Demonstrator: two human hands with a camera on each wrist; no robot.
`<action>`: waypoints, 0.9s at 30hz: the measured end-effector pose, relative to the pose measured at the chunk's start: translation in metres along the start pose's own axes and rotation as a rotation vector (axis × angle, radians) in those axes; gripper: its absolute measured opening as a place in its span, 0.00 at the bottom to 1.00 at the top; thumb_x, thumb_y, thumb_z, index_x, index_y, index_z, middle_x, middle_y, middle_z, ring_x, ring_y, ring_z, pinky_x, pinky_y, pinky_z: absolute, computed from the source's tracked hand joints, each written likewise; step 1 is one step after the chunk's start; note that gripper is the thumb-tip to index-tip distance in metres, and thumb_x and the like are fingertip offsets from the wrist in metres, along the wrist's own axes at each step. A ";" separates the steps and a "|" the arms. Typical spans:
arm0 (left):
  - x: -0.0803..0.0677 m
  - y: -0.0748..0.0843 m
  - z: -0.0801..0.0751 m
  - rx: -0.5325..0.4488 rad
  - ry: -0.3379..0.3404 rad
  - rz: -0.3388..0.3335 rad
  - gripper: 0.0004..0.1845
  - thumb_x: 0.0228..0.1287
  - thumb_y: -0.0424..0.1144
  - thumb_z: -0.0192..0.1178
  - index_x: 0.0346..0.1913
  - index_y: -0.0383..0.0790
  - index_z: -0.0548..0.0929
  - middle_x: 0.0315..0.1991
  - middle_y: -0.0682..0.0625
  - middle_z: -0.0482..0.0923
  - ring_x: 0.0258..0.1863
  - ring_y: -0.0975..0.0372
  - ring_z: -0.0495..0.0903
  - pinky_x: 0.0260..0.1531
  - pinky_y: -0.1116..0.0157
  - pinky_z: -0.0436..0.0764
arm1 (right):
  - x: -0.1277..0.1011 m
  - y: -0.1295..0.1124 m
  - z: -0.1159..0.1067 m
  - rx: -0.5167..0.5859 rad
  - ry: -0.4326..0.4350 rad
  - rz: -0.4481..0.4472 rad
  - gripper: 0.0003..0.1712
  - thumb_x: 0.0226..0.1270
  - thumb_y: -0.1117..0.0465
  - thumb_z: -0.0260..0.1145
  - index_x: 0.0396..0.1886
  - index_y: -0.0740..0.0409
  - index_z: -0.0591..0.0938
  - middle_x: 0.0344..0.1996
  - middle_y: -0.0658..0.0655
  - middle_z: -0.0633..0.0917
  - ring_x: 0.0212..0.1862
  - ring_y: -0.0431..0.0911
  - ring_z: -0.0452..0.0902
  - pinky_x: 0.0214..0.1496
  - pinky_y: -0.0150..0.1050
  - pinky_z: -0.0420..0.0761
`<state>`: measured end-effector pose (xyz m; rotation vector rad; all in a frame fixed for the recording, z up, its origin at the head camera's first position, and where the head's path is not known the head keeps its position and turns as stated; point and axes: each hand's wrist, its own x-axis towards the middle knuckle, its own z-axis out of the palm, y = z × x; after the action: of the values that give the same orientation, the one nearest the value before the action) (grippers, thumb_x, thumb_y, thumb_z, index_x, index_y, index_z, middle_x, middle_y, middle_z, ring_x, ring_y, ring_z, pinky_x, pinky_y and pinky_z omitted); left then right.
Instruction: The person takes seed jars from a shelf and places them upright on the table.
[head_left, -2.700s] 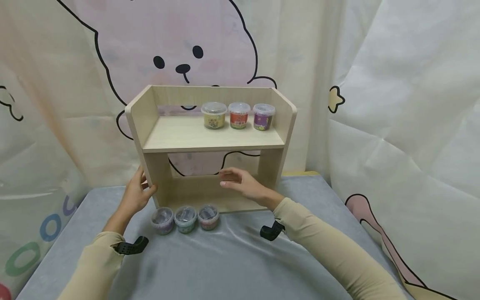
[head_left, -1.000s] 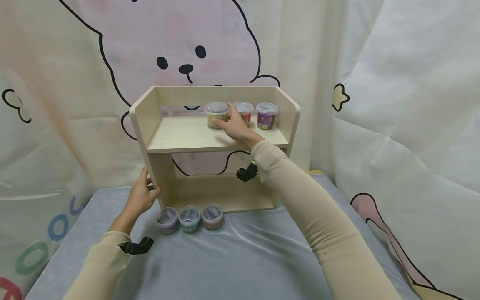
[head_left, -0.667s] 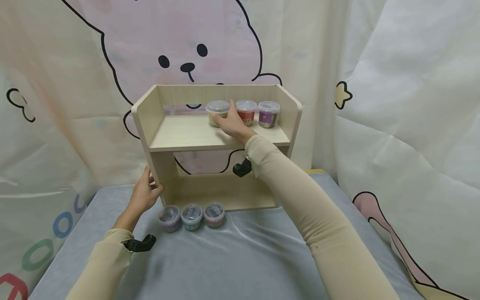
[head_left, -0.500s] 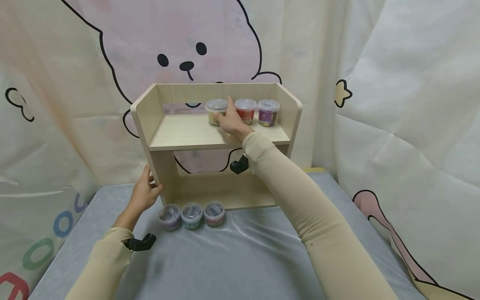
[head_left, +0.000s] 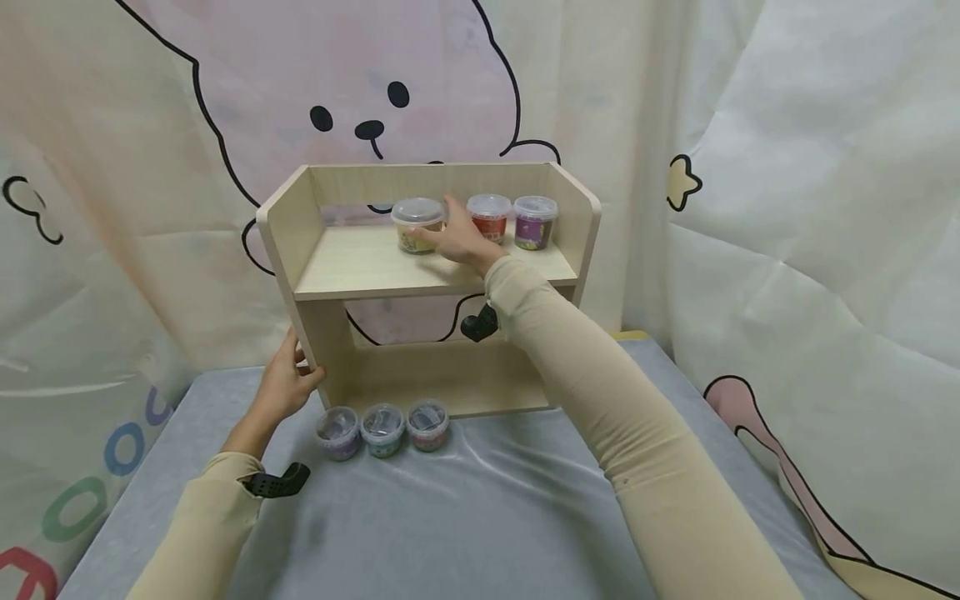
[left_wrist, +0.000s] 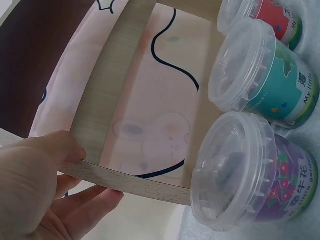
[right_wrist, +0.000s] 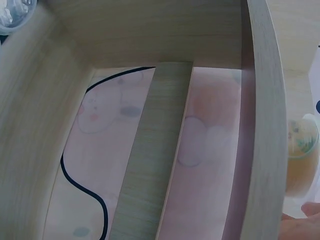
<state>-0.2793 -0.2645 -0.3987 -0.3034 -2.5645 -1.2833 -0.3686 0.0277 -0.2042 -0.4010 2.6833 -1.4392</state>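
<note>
A two-tier wooden shelf [head_left: 352,265] stands on the table. My left hand [head_left: 279,390] grips the edge of its left side panel; in the left wrist view the thumb [left_wrist: 74,150] lies on one face and fingers on the other. On the upper tier my right hand [head_left: 463,237] holds a clear-lidded plastic tub with a yellow label [head_left: 412,215], thumb in front and fingers at its right side. Right of it stand a red-labelled tub [head_left: 491,223] and a purple-labelled tub [head_left: 535,225]. In the right wrist view the yellow tub [right_wrist: 302,155] shows only partly.
Before the shelf's lower tier, a row of three lidded tubs stands on the grey cloth: purple [head_left: 339,433], teal [head_left: 383,432] and pink-red [head_left: 428,427]. The purple one is close to my left hand. A patterned curtain [head_left: 600,125] hangs behind the shelf.
My right hand has risen from the lower tier to the upper one and taken hold of the yellow tub, which has shifted left, away from the red one. The left hand keeps its grip.
</note>
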 end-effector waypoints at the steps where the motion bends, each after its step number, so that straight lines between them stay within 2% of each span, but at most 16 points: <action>1: 0.000 0.000 0.001 -0.001 -0.005 -0.002 0.50 0.64 0.22 0.55 0.82 0.52 0.43 0.69 0.22 0.64 0.57 0.28 0.78 0.49 0.38 0.84 | 0.000 0.000 0.001 0.003 -0.005 0.006 0.53 0.71 0.45 0.65 0.83 0.53 0.45 0.80 0.58 0.56 0.82 0.51 0.51 0.85 0.46 0.54; 8: 0.000 0.001 0.006 -0.021 -0.026 -0.025 0.50 0.64 0.22 0.54 0.82 0.53 0.42 0.68 0.21 0.65 0.55 0.28 0.79 0.49 0.38 0.84 | 0.004 0.000 0.007 0.109 0.008 0.015 0.49 0.71 0.49 0.66 0.81 0.54 0.49 0.76 0.61 0.63 0.78 0.53 0.60 0.82 0.44 0.61; 13: 0.002 0.003 0.005 -0.031 -0.040 -0.007 0.49 0.65 0.22 0.54 0.82 0.52 0.42 0.67 0.21 0.66 0.56 0.28 0.78 0.51 0.38 0.84 | 0.002 -0.002 0.006 0.113 0.030 0.006 0.47 0.68 0.48 0.70 0.78 0.54 0.57 0.74 0.59 0.67 0.75 0.51 0.65 0.79 0.42 0.66; 19: 0.004 0.006 0.001 0.017 -0.041 0.022 0.46 0.64 0.22 0.54 0.81 0.45 0.46 0.67 0.24 0.67 0.60 0.30 0.76 0.53 0.38 0.83 | -0.010 -0.003 0.002 0.115 -0.030 -0.057 0.46 0.66 0.50 0.71 0.79 0.52 0.60 0.74 0.57 0.71 0.75 0.50 0.67 0.78 0.42 0.68; 27: 0.006 0.013 -0.008 -0.002 -0.087 -0.054 0.38 0.73 0.30 0.50 0.80 0.43 0.46 0.68 0.21 0.65 0.60 0.28 0.76 0.44 0.46 0.89 | -0.030 0.000 -0.007 0.154 -0.078 -0.147 0.43 0.67 0.51 0.71 0.78 0.50 0.64 0.69 0.57 0.76 0.71 0.48 0.72 0.74 0.44 0.74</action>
<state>-0.2801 -0.2628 -0.3828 -0.2985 -2.6620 -1.3189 -0.3406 0.0411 -0.2020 -0.6397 2.5072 -1.6189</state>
